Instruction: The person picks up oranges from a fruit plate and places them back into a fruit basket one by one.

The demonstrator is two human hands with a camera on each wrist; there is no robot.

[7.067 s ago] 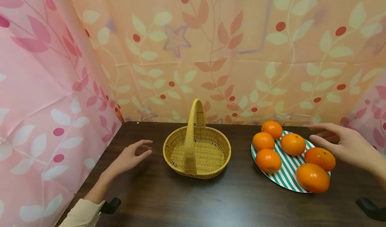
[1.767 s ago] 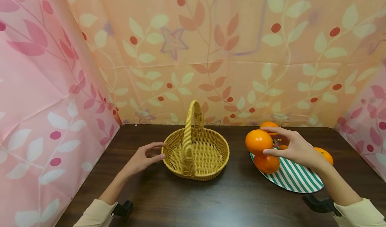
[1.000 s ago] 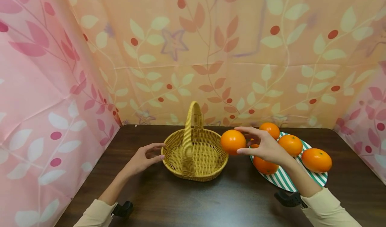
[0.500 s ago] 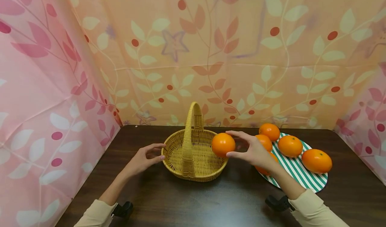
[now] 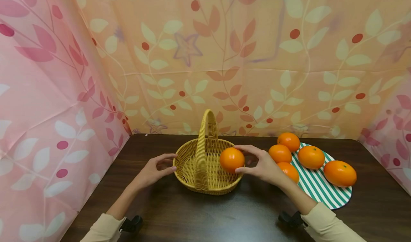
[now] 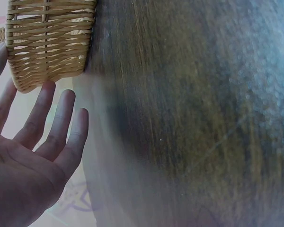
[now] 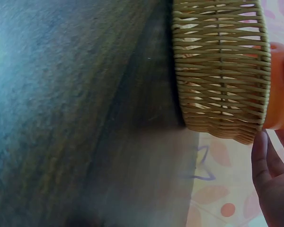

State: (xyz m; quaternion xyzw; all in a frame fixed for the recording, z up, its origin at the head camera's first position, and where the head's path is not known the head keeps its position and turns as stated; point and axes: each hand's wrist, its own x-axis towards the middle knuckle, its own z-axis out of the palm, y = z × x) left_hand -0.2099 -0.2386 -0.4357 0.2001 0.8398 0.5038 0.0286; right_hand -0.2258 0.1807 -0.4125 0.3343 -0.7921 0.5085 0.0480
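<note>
In the head view, my right hand holds an orange between thumb and fingers, at the right side of the yellow wicker basket. The right wrist view shows that orange just above the rim of the basket, with fingertips of the right hand near the rim. My left hand touches the basket's left rim with its fingertips. From the left wrist, its fingers look mostly extended against the woven side of the basket. No other fruit shows inside the basket.
To the right lies a green-and-white striped plate with several oranges on and at it, one of them near its right edge. The dark wooden table bears everything. Patterned cloth stands behind and at the sides.
My right hand has taken the orange from the plate's near right and carried it left to the basket, lowering it lately. Earlier, my left hand moved right to touch the basket rim.
</note>
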